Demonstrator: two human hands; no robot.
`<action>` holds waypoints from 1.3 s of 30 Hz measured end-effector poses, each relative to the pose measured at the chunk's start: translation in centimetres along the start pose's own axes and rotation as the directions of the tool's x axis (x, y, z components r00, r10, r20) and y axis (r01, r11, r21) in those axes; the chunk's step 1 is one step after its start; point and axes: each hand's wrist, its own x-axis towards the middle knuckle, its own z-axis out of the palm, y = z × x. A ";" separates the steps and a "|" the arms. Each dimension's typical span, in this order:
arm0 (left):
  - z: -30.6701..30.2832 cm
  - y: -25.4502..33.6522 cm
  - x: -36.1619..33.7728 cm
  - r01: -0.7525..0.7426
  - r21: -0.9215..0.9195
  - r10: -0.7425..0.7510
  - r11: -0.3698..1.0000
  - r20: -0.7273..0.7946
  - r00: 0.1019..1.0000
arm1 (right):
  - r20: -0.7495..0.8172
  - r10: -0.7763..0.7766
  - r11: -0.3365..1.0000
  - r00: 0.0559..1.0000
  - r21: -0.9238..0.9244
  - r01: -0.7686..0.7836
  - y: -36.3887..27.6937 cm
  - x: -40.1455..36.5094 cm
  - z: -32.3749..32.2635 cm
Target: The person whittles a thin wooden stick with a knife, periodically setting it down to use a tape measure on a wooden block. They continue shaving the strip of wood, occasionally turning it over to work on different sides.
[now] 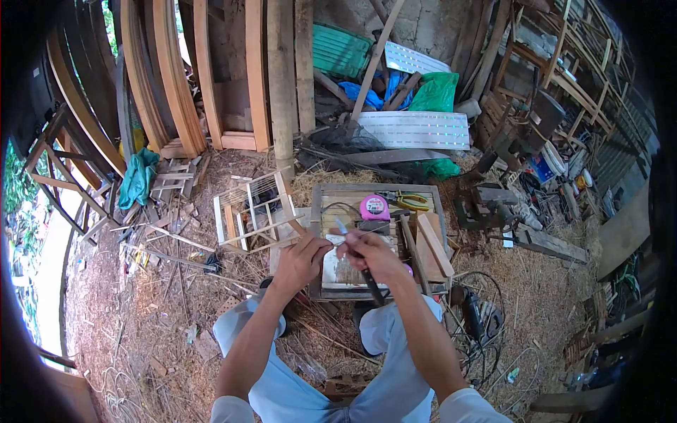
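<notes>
My right hand (374,255) is closed around a knife (374,287); its dark handle points down toward me and its pale blade sticks up past the fingers. Close beside it, my left hand (303,262) is pinched on what looks like a thin strip of wood (297,228), mostly hidden by the fingers. Both hands are over a low wooden worktable (317,291). A pink tape measure (374,207) and yellow-handled pliers (412,201) lie on it beyond my hands. Wooden slats (435,244) rest at its right side.
A small barred wooden frame (247,218) stands left of the worktable. Sawdust and wood scraps cover the floor (169,303). A black power tool (479,314) with a cord lies at the right. Tall timber frames (257,77) lean at the back, near a green plastic sheet (434,93).
</notes>
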 end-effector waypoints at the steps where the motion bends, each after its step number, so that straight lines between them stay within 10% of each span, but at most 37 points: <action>1: 0.2 0.1 0.1 -0.006 -0.007 0.005 1.000 -0.024 1.000 | -0.004 -0.003 1.000 1.000 0.004 0.003 0.6 0.3 -0.2; 5: -0.3 0.2 0.3 0.015 -0.002 -0.015 1.000 0.030 0.999 | 0.072 -0.004 0.995 0.997 -0.096 0.011 0.9 0.8 -0.9; 15: -2.8 -2.6 -0.7 0.115 -0.063 -0.115 0.991 -0.001 0.993 | -0.397 -0.191 0.970 0.898 0.066 0.235 -2.8 -1.8 -7.3; 23: -1.3 -1.5 0.2 0.088 0.011 -0.088 0.996 -0.020 0.996 | -0.214 0.043 0.992 0.976 -0.106 -0.067 0.6 -0.5 -2.3; 39: 0.0 0.2 0.3 0.033 -0.055 -0.032 0.998 0.023 0.999 | -0.146 -0.031 0.986 0.989 -0.167 0.006 1.2 0.6 0.4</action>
